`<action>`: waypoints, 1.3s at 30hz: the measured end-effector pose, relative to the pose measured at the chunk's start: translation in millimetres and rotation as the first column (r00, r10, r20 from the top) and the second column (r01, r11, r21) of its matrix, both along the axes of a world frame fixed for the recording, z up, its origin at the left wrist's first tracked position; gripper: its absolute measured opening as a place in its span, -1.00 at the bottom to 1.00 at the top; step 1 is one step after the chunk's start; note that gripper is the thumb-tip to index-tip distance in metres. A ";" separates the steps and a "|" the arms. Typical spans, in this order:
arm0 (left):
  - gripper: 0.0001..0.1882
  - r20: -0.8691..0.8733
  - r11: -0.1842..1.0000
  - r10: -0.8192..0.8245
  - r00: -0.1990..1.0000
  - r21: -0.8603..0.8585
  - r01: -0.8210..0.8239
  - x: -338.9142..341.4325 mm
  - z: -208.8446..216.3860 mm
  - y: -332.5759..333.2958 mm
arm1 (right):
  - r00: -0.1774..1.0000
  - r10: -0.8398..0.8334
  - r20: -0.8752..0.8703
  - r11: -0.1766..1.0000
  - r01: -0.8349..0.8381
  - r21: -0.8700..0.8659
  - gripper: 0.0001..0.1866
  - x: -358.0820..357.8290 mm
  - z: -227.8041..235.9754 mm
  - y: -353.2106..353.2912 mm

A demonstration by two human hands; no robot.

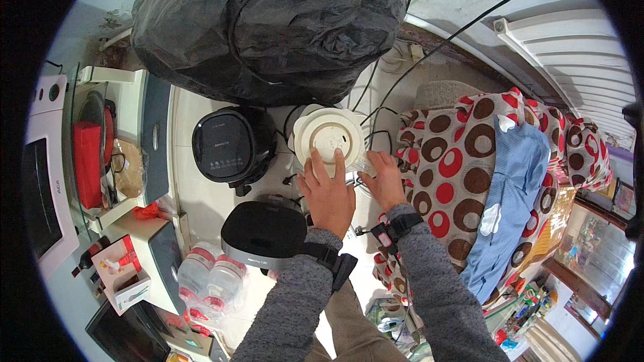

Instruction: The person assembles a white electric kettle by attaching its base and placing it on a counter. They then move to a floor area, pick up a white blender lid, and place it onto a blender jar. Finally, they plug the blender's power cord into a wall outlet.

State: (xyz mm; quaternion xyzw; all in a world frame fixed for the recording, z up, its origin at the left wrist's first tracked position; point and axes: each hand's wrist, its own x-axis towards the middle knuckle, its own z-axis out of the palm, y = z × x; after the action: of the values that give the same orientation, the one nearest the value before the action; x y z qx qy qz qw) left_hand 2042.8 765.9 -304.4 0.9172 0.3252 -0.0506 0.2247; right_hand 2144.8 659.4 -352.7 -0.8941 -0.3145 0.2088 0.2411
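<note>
A cream-coloured round appliance with a ridged circular lid [329, 135] stands on the floor ahead of me. My left hand [327, 196] lies over its near edge, with fingers stretched out and spread on the lid. At the right side of the appliance is my right hand [385, 184], its thumb and forefinger apart at the rim; the inner fingertips are partly hidden. To the left are a black air fryer [225, 144] and, nearer, a black-topped appliance with a silver band [263, 231]. Both wrists wear dark straps.
A large black-covered bundle [268, 30] lies at the back. Dotted fabric [463, 161] with a blue cloth [510, 201] drapes a piece of furniture on the right. Black cables [376, 110] run near the appliance. Plastic bottles [223, 280] and cabinets [157, 134] stand left.
</note>
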 end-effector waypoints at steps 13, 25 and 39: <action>-0.21 0.016 0.996 0.077 0.997 -0.045 -0.077 4.8 -1.3 -9.7 | 0.999 0.010 -0.038 1.000 -0.009 0.026 -0.55 7.5 -4.2 0.0; -0.30 0.272 0.913 0.194 0.942 -0.403 -0.071 -42.9 8.5 18.1 | 1.000 -0.010 -0.012 0.999 0.011 0.053 -0.50 5.4 -3.2 -3.3; -0.82 -0.231 0.434 0.675 0.700 -0.643 -0.631 -399.0 13.6 -101.8 | 0.829 -0.319 -0.460 0.900 0.417 0.129 -0.38 29.9 -8.6 84.3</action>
State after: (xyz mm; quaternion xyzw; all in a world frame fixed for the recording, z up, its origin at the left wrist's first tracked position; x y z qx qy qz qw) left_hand 1643.8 664.1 -290.8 0.5700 0.6039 -0.0475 0.5552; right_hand 2174.7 743.6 -361.2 -0.8370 -0.0961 0.3122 0.4390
